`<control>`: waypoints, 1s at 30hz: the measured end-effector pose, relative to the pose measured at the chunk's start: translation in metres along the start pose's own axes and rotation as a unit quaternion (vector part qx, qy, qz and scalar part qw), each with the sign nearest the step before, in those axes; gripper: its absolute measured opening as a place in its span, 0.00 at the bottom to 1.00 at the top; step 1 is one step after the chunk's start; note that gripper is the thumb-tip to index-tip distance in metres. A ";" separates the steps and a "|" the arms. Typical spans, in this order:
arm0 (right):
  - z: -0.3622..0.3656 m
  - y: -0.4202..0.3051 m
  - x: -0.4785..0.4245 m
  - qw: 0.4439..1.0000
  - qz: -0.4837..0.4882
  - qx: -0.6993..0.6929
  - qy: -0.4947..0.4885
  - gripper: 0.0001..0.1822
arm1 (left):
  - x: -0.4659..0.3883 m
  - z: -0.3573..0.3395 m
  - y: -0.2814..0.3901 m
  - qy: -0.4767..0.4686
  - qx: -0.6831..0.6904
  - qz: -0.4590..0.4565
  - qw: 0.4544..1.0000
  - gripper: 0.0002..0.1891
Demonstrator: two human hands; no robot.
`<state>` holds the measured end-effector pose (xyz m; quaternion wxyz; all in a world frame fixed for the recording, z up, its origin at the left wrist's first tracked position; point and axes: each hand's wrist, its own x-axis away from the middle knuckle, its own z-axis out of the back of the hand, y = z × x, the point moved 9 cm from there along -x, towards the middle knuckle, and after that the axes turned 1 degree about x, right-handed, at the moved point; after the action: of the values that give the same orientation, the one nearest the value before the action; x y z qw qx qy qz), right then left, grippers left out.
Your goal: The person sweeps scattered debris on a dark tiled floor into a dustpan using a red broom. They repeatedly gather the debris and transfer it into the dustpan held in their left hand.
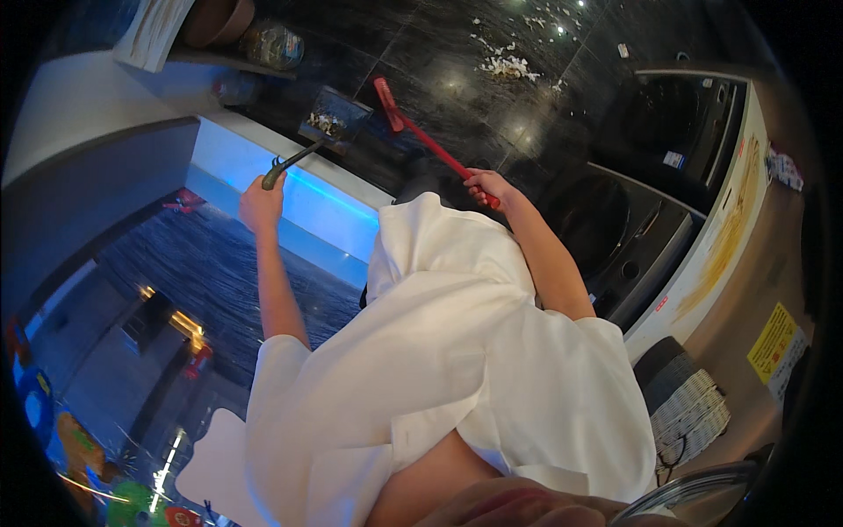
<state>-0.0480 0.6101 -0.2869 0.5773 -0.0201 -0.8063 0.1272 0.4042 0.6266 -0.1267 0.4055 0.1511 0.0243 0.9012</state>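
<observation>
My left hand grips the dark handle of a long-handled dustpan, whose pan holds pale and brown debris. Around the end of a red broom handle my right hand is closed. The broom's red head rests by the dark tiled floor just right of the pan, apart from it. Farther up, a heap of whitish scraps lies on the floor with smaller bits scattered round it.
Black front-loading machines stand on the right under a stained white surface. To the left runs a low white ledge lit blue. A brown pot and a clear plastic container stand at upper left. A woven basket is at lower right.
</observation>
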 end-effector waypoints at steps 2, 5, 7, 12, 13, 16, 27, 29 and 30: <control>0.009 0.007 0.002 0.999 0.004 -0.042 0.009 0.28 | -0.005 -0.001 0.013 0.001 -0.010 -0.022 1.000 0.19; 0.037 0.013 0.017 0.993 0.011 -0.107 0.043 0.27 | -0.015 0.000 0.041 -0.006 -0.031 -0.044 0.999 0.19; 0.053 0.015 0.030 0.990 0.019 -0.125 0.059 0.27 | -0.023 0.004 0.062 -0.005 -0.052 -0.068 0.996 0.19; 0.077 0.013 0.060 0.980 0.037 -0.198 0.005 0.25 | -0.043 0.005 0.125 0.000 -0.103 -0.166 0.981 0.20; 0.084 0.012 0.069 0.983 0.038 -0.181 0.004 0.26 | -0.047 0.004 0.133 -0.003 -0.109 -0.179 0.978 0.20; 0.098 0.015 0.102 0.990 0.062 -0.126 0.009 0.30 | -0.058 0.004 0.154 -0.008 -0.125 -0.212 0.969 0.20; 0.100 0.037 0.147 0.976 0.055 -0.044 0.205 0.36 | -0.108 -0.005 0.225 -0.047 -0.183 -0.302 0.935 0.21; 0.089 0.051 0.135 0.965 0.053 -0.107 0.235 0.36 | -0.123 -0.011 0.238 -0.050 -0.180 -0.350 0.918 0.21; 0.078 0.054 0.134 0.956 0.052 -0.146 0.248 0.34 | -0.133 -0.017 0.239 -0.061 -0.185 -0.362 0.911 0.21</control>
<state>-0.1719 0.6723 -0.1988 0.7425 -0.1770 -0.6454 0.0284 0.3091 0.3696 -0.1365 0.7255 0.1090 -0.1150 0.6697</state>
